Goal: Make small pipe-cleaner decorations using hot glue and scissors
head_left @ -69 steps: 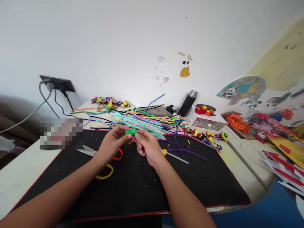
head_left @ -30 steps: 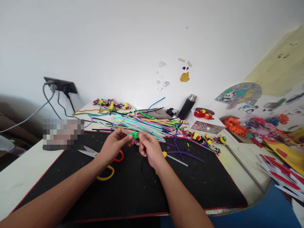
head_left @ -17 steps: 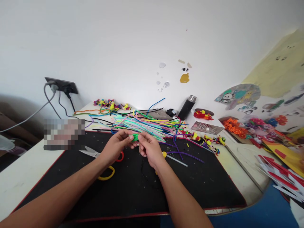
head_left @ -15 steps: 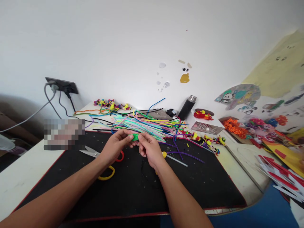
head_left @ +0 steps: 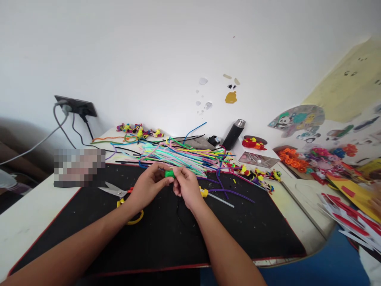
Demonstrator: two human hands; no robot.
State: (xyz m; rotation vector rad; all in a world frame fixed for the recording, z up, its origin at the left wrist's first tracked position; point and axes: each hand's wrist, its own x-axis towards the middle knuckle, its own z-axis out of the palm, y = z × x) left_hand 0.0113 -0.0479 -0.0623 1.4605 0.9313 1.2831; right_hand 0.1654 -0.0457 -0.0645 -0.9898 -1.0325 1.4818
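Observation:
Both hands meet over the back part of the black mat. Between their fingertips is a small green piece. My left hand pinches it from the left, thumb below and fingers curled over. From the right, my right hand grips it with thumb and bent fingers. Scissors with red and yellow handles lie partly under my left wrist. A yellow-handled tool with a clear shaft lies beside my right wrist. Just behind the hands is a pile of coloured pipe cleaners.
Small colourful figures lie right of the pile, others at the back left. A black flask leans by a white box. Purple stems lie on the mat. A pixelated object is at the left.
My left thumb has shifted lower and to the right, so more of the green piece shows. The view has moved slightly.

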